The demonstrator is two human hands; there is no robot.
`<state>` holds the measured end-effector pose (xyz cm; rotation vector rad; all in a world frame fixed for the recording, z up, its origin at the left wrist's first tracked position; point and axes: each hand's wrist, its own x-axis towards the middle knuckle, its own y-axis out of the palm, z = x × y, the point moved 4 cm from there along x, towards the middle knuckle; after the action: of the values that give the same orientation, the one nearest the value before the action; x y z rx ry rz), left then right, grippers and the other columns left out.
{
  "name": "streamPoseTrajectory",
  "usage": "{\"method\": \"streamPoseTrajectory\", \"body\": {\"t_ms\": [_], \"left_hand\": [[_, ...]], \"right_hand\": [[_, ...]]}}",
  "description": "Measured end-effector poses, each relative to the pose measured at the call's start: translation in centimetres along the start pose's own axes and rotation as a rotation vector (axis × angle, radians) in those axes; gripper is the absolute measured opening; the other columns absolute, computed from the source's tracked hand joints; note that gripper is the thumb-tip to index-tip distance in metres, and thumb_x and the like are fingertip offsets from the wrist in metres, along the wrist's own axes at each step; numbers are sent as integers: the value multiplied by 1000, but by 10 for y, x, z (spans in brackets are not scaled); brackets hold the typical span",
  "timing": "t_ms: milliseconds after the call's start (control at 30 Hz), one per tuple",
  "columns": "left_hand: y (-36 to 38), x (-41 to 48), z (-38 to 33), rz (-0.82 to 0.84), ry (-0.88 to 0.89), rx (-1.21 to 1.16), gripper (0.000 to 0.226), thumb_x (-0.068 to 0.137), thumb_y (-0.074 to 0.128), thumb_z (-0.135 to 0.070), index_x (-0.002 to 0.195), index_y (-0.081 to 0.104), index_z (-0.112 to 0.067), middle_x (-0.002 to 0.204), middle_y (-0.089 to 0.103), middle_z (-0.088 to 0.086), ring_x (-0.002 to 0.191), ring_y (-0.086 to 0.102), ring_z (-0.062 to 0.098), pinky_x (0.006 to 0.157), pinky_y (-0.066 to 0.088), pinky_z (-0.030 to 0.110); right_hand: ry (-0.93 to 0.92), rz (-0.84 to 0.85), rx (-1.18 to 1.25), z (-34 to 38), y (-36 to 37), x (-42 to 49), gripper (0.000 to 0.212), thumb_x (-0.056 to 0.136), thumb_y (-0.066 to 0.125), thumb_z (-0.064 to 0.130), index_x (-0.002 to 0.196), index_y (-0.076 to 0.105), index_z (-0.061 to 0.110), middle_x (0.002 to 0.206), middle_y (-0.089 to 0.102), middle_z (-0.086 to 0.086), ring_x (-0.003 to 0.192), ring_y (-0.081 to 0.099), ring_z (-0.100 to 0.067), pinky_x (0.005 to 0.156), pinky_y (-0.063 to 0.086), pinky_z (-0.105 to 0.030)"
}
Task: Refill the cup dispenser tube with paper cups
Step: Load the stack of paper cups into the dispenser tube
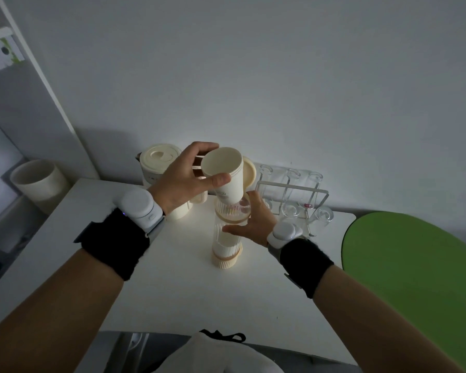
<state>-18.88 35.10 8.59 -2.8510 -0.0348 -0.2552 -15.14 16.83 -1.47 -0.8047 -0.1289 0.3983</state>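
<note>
At the bottom edge of the frame a white cloth (215, 354) with a black tie lies over the near side of the white table (172, 292). At centre stands the clear ribbed dispenser tube (228, 238), upright, with white cups stacked inside its lower half. The right hand (256, 224) steadies it, fingers loosely curled around the tube's right side. Just above, the left hand (183, 179) pinches a paper cup (225, 173) between thumb and fingers, tilted, its base at the tube's open mouth. Behind, upper centre, sit a cream lidded kettle (159, 160) and a wire rack of glasses (293, 195); a pale bin (38, 181) stands far left.
</note>
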Motion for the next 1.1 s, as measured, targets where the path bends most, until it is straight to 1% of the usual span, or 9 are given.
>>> {"method": "streamPoseTrajectory", "body": {"t_ms": [133, 300, 433, 567, 667, 767, 867, 967, 1100], "left_hand": [[15, -2, 10, 39, 13, 74, 70, 70, 78, -35, 132, 47, -20, 128, 52, 2, 111, 57, 7, 86, 50, 13], [24, -3, 31, 82, 36, 218, 73, 71, 80, -39, 133, 47, -20, 128, 47, 0, 115, 53, 7, 89, 47, 14], [29, -5, 48, 86, 6, 244, 73, 71, 80, -40, 133, 47, -19, 129, 49, -2, 116, 52, 6, 90, 44, 11], [35, -8, 62, 115, -29, 323, 81, 66, 77, -57, 133, 45, -25, 129, 50, -5, 119, 50, 11, 99, 46, 31], [39, -8, 66, 123, -39, 355, 87, 60, 73, -66, 133, 45, -27, 128, 49, -6, 119, 49, 13, 99, 47, 36], [44, -7, 67, 128, -23, 381, 84, 61, 77, -62, 131, 43, -31, 128, 46, -6, 119, 47, 15, 98, 47, 38], [46, -6, 68, 123, -32, 355, 83, 64, 82, -50, 132, 41, -28, 128, 42, -3, 118, 47, 14, 99, 47, 34], [46, -7, 68, 121, -40, 343, 80, 68, 82, -42, 133, 41, -23, 129, 41, -1, 116, 48, 13, 96, 47, 28], [43, -9, 68, 121, -91, 277, 71, 66, 78, -48, 123, 45, -23, 124, 48, -2, 109, 53, 8, 84, 48, 19]], "right_hand": [[-3, -13, 4, -3, 1, 1, 97, 58, 88, 43, 135, 34, 17, 130, 51, -4, 114, 53, -21, 93, 50, -41], [-13, -8, 14, -4, 2, 3, 97, 58, 88, 41, 134, 33, 15, 130, 47, -5, 115, 52, -21, 94, 49, -42], [-28, -4, 21, -4, 2, 3, 96, 60, 88, 38, 134, 33, 14, 130, 45, -5, 115, 50, -19, 94, 48, -40], [-28, 4, 29, -4, 2, 4, 95, 60, 88, 37, 134, 33, 15, 129, 43, -3, 112, 47, -14, 92, 48, -34], [-31, 8, 39, -4, 2, 4, 94, 60, 88, 38, 133, 34, 16, 126, 42, 0, 108, 45, -10, 89, 47, -32], [-47, -4, 46, -5, 2, 4, 92, 58, 88, 38, 131, 36, 15, 125, 45, -2, 110, 50, -15, 87, 49, -34], [-42, -6, 42, -6, 3, 4, 92, 58, 88, 42, 129, 36, 14, 124, 47, -4, 108, 54, -19, 85, 52, -37], [-28, 3, 27, -7, 4, 5, 92, 58, 87, 44, 128, 36, 14, 125, 48, -5, 109, 55, -20, 88, 53, -40], [-20, 11, 56, -8, 5, 5, 92, 56, 87, 43, 127, 35, 16, 127, 50, -7, 115, 55, -21, 91, 54, -43]]}}
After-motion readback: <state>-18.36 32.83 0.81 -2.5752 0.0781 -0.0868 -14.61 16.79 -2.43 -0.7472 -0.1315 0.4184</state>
